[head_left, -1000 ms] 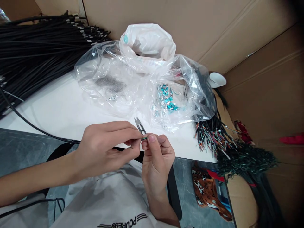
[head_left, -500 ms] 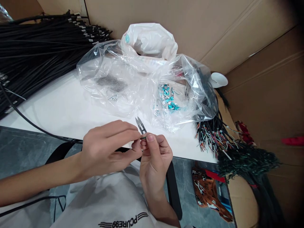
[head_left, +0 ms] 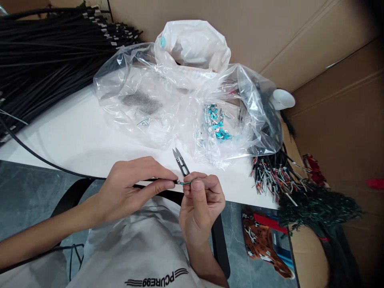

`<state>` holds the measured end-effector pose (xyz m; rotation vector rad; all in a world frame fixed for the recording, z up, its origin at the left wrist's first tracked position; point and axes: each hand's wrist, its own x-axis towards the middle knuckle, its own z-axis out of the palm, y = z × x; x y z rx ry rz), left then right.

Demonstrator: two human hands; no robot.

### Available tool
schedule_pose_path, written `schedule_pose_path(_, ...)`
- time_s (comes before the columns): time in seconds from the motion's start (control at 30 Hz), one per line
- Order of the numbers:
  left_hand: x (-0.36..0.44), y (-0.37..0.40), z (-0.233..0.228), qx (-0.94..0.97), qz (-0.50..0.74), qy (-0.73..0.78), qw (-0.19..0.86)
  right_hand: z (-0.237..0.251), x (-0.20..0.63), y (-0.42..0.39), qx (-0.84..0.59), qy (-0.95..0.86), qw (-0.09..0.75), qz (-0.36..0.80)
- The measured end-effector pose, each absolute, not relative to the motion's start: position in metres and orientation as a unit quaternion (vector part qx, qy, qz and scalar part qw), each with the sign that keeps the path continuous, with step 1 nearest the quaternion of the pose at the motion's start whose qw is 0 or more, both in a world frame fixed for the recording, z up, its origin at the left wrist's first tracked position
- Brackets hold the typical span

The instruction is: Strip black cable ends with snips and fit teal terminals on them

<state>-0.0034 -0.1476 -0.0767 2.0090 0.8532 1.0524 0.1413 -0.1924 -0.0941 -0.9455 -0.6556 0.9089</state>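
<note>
My left hand (head_left: 132, 188) pinches the end of a thin black cable (head_left: 45, 160) that runs off to the left across the white table (head_left: 75, 140). My right hand (head_left: 201, 202) grips small thread snips (head_left: 180, 161), blades pointing up and away, and its thumb and fingers pinch the cable's exposed coloured wires (head_left: 183, 182) right beside the left fingertips. Both hands meet just above the table's front edge, over my lap.
Crumpled clear plastic bags (head_left: 186, 104) lie mid-table, one with teal bits (head_left: 216, 124). A big bundle of black cables (head_left: 45, 60) fills the far left. Stripped cable ends (head_left: 273, 174) hang at the right edge. A white cup (head_left: 283, 99) stands by cardboard walls (head_left: 336, 100).
The hands have drawn slightly apart, so a short stretch of coloured wire shows between the fingertips. The view has shifted a little; the snips stay in my right hand.
</note>
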Motion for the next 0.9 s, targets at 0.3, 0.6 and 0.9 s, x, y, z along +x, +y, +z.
schedule_pose_path(0.3,0.000,-0.145,-0.072,0.756,0.426,0.315,0.385,-0.100,0.145,-0.198,-0.452,-0.363,0.723,0.375)
schedule_pose_path(0.6,0.004,-0.147,-0.075,0.701,0.414,0.313,0.489,-0.102,0.143,-0.201,-0.431,-0.386,0.732,0.359)
schedule_pose_path(0.9,0.006,-0.147,-0.069,0.682,0.367,0.358,0.521,-0.104,0.145,-0.203,-0.436,-0.400,0.725,0.353)
